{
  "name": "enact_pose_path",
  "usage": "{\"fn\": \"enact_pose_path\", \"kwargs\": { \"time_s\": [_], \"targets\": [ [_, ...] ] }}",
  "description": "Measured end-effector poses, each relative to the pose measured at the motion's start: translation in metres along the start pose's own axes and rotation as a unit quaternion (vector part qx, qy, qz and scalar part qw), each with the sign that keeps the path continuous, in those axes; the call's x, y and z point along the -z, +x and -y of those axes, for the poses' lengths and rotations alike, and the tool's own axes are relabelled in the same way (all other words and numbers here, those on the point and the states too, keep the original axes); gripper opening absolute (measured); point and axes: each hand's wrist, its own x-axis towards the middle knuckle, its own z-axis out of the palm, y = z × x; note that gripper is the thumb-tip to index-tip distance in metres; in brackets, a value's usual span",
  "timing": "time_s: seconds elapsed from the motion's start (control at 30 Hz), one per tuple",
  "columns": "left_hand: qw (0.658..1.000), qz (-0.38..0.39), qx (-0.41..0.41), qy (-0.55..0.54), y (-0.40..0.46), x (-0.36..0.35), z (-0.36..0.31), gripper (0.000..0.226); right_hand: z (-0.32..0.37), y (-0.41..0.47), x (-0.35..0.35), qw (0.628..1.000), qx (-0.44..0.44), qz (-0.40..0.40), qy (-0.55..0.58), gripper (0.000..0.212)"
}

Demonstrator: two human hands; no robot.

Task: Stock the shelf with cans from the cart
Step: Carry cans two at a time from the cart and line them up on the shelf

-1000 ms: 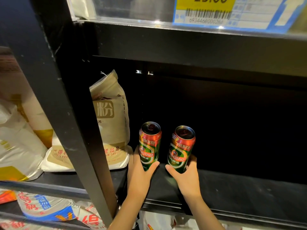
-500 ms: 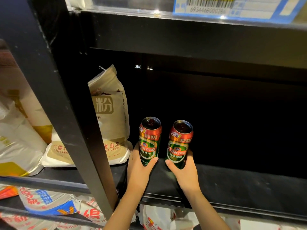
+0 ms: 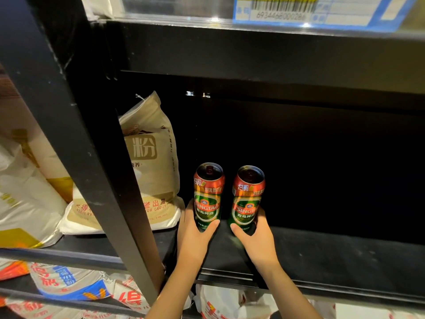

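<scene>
Two tall red-and-green beer cans stand upright side by side on the black shelf (image 3: 333, 256). My left hand (image 3: 195, 236) grips the base of the left can (image 3: 208, 194), thumb across its front. My right hand (image 3: 256, 240) grips the base of the right can (image 3: 248, 199) the same way. Both cans sit near the shelf's left end, a small gap between them. The cart is out of view.
A beige flour bag (image 3: 149, 157) stands just left of the cans, atop a flat white bag (image 3: 87, 217). A black upright post (image 3: 76, 143) crosses the left. The shelf above carries a price label (image 3: 305, 10). More bags lie on the lower shelf (image 3: 69, 286).
Both hands have pushed the cans slightly deeper onto the shelf, and the right can now stands upright rather than tilted. The view has dropped a little.
</scene>
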Motion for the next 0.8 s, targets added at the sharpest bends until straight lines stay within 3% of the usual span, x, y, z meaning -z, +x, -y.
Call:
{"fn": "enact_pose_path", "kwargs": {
  "time_s": [0.17,0.4,0.6,0.8],
  "targets": [
    [1.0,-0.003,-0.021,0.019,-0.0011,-0.0024,-0.0002,0.051,-0.0005,0.0009,-0.0014,0.999,0.016,-0.014,-0.033,0.064],
    [0.999,0.002,-0.006,0.034,-0.0013,-0.0002,0.0009,0.055,0.0019,-0.0005,0.001,0.999,0.013,-0.002,-0.03,0.07],
    [1.0,-0.004,0.02,0.024,0.0001,-0.0014,0.0008,0.06,-0.0019,0.0008,-0.0017,0.999,0.01,0.004,-0.041,0.055],
    [0.999,-0.018,0.024,0.034,-0.0006,-0.0019,-0.0013,0.056,-0.0016,0.0022,-0.0046,0.999,0.001,-0.024,-0.041,0.066]
  ]
}}
